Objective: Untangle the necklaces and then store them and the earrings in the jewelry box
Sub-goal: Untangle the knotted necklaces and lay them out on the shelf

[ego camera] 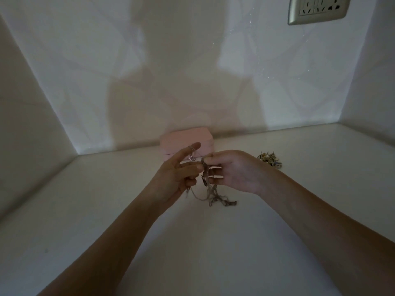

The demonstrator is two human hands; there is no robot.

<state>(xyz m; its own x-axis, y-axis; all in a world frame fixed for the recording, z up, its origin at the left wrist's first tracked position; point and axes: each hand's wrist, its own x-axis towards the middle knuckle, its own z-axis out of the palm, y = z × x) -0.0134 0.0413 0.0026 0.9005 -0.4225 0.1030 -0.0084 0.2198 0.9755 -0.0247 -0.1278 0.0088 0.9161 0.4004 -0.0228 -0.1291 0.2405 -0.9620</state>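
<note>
White tabletop (pixel 192 253) lies under both forearms, and above it the 2 hands meet close together on the tangled necklaces (pixel 210 189). The left hand (pixel 177 178) pinches the knot with thumb and curled fingers, and its forefinger points out with a loop of chain over it, a small pendant (pixel 192 157) hanging from that loop. The right hand (pixel 235 171) pinches the same knot from the other side, its fingertips almost touching the left's. Loose chain ends droop below the hands towards the table; whether they rest on it I cannot tell.

The main risk, as I judge it, is pulling the hands apart, which would draw the knot tighter and could kink or snap a thin chain. The loop could also slip off the forefinger and fall back into the tangle, and the dangling ends could catch on each other. Dim light makes single links hard to pick out.

Just behind the hands the pink jewelry box (pixel 186 138) sits shut at the foot of the wall, partly hidden by the left fingers; a hand must come free to open it. The earrings (pixel 269 160) lie in a small heap beyond the right wrist, apart from the box. Higher up, a shadow falls on the wall and a socket plate (pixel 318 9) sits at the upper right
</note>
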